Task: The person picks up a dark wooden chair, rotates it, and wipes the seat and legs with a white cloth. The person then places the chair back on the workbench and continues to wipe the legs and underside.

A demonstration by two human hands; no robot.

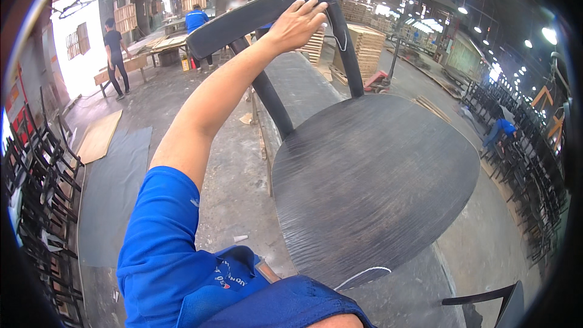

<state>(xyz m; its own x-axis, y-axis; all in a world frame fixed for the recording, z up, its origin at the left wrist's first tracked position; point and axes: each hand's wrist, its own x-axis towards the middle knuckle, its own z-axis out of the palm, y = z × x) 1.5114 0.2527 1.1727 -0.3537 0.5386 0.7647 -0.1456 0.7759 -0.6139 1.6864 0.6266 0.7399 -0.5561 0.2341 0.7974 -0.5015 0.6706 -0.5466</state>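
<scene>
Item: black chair (370, 182), held by its curved backrest (273, 9). The left hand (297, 24) was clasped over the top rail; the seat hung below and right of it. The right hand was not seen. Step judged: carrying or positioning. A steady second grip would be called for next. Stacked chairs (42, 170) were noted far left, pallets (364, 45) beyond the hand.

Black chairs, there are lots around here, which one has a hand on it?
The round-seated black chair straight ahead; the left hand rests on its curved backrest.
</scene>
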